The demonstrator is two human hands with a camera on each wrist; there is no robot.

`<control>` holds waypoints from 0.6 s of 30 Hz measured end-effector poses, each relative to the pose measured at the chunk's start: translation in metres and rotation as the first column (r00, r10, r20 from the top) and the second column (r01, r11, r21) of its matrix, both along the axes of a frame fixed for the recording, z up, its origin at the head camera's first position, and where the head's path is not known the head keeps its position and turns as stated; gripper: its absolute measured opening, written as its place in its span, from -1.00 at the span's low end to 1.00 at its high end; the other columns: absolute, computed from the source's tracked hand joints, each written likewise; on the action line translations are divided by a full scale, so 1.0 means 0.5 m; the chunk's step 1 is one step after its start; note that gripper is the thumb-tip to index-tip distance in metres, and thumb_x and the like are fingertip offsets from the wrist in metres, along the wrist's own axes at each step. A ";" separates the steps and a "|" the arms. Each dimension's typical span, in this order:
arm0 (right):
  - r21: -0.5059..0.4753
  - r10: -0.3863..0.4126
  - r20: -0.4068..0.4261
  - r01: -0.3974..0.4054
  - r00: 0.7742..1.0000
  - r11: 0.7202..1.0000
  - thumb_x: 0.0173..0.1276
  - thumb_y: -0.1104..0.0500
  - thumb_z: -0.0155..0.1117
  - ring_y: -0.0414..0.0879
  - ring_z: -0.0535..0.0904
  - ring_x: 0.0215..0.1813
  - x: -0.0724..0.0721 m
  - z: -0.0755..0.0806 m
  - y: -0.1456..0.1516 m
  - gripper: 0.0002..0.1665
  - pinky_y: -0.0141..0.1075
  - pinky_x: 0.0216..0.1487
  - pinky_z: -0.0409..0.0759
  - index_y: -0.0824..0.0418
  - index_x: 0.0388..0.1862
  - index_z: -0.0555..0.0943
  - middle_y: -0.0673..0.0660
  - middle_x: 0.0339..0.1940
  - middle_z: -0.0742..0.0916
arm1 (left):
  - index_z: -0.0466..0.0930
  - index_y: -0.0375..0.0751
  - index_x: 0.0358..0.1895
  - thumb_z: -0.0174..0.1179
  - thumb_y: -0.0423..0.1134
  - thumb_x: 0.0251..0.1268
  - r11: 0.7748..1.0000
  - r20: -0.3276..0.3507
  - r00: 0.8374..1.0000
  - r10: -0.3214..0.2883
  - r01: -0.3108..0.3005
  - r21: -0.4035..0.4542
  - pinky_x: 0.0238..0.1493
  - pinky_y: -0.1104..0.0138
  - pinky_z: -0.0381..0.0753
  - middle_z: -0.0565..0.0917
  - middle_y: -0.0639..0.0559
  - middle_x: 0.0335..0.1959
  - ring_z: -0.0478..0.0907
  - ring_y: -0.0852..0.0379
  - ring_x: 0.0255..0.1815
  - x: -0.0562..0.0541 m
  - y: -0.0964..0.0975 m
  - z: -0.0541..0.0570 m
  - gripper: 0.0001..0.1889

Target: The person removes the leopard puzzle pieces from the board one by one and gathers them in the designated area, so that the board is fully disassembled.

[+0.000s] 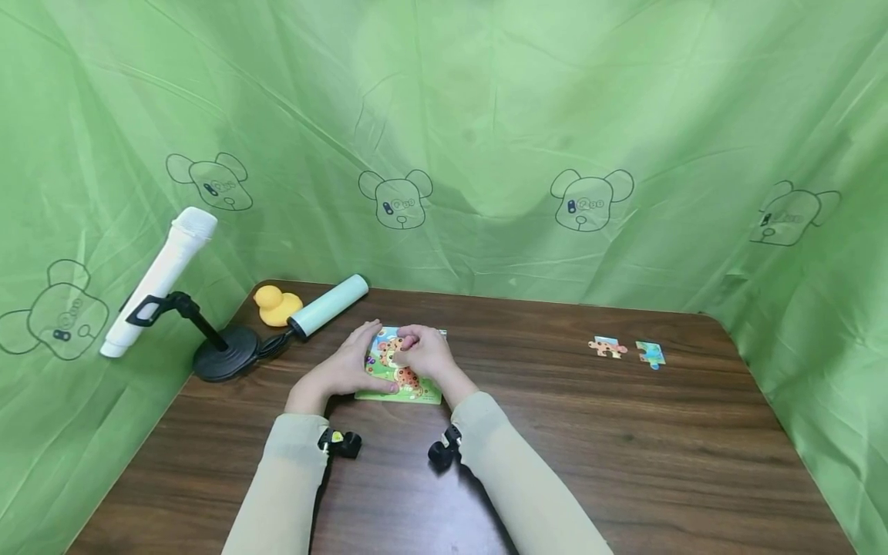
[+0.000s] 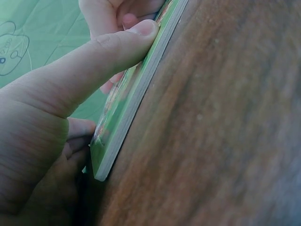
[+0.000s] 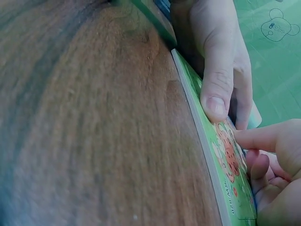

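A jigsaw puzzle board [image 1: 416, 395] lies on the table, its picture showing spotted orange cartoon animals on green and blue. My left hand [image 1: 347, 368] holds it at the left side, the thumb [image 2: 108, 52] on top near the front edge and the other fingers along the side. Over the board's upper middle is my right hand [image 1: 428, 356]. One straight digit [image 3: 258, 137] touches the picture and the other fingers curl beside it; I cannot tell whether a piece is pinched there. Two loose puzzle pieces, one orange and white [image 1: 607, 347], one blue and green [image 1: 650, 354], lie farther right.
At the left, a white microphone [image 1: 156, 277] leans in a black stand [image 1: 225, 354]. A yellow rubber duck [image 1: 276, 306] and a pale mint cylinder [image 1: 329, 306] with a dark end sit behind the hands. Green curtain [image 1: 486, 154] surrounds the wooden table [image 1: 659, 447].
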State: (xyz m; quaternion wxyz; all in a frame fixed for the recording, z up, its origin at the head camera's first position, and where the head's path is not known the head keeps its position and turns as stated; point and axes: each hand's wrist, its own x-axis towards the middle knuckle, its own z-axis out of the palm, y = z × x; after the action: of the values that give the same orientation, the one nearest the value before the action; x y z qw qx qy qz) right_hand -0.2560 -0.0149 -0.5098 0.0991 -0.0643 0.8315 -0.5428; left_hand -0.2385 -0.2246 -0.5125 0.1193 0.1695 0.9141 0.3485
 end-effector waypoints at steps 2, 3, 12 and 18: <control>-0.010 -0.012 -0.001 0.012 1.000 1.000 0.23 0.36 0.63 -0.22 0.54 -0.31 0.000 -0.001 -0.002 -0.43 -0.38 -0.26 0.51 0.22 0.25 0.75 0.06 -0.22 0.72 | -0.06 -0.35 0.78 0.72 0.24 0.01 1.000 -0.004 1.000 -0.003 0.003 0.001 0.69 -0.32 -0.01 -0.04 -0.29 0.81 -0.22 -0.34 0.81 -0.001 0.000 -0.001 0.45; -0.012 -0.017 -0.001 0.017 1.000 1.000 0.23 0.35 0.64 -0.22 0.55 -0.29 0.000 -0.001 -0.003 -0.43 -0.37 -0.24 0.53 0.21 0.25 0.75 0.06 -0.19 0.73 | -0.06 -0.35 0.78 0.72 0.24 0.01 1.000 -0.003 1.000 -0.003 0.003 -0.002 0.70 -0.31 -0.01 -0.04 -0.28 0.81 -0.22 -0.34 0.82 -0.001 0.000 -0.002 0.45; -0.017 -0.030 -0.020 0.029 0.999 0.999 0.31 0.21 0.66 -0.17 0.70 -0.09 0.000 -0.001 -0.003 -0.49 -0.24 0.05 0.67 0.15 0.23 0.75 0.03 0.08 0.84 | -0.06 -0.28 0.79 0.72 0.26 -0.01 1.000 0.004 1.000 0.003 -0.003 -0.011 0.71 -0.27 -0.02 -0.04 -0.22 0.82 -0.22 -0.27 0.83 -0.005 0.001 -0.006 0.46; -0.049 -0.032 -0.010 0.031 0.999 0.998 0.32 0.25 0.64 -0.13 0.71 -0.06 0.000 -0.002 -0.004 -0.45 -0.19 0.08 0.67 0.17 0.29 0.72 0.06 0.08 0.83 | -0.06 -0.26 0.80 0.72 0.27 -0.01 1.000 0.008 1.000 0.010 -0.010 -0.011 0.71 -0.28 -0.01 -0.04 -0.22 0.82 -0.22 -0.28 0.83 -0.002 0.000 -0.004 0.45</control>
State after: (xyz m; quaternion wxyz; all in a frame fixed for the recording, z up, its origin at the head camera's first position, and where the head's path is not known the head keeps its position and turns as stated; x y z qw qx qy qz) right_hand -0.2563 -0.0168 -0.5108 0.0843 -0.0568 0.8194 -0.5641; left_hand -0.2395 -0.2245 -0.5144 0.1222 0.1628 0.9164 0.3447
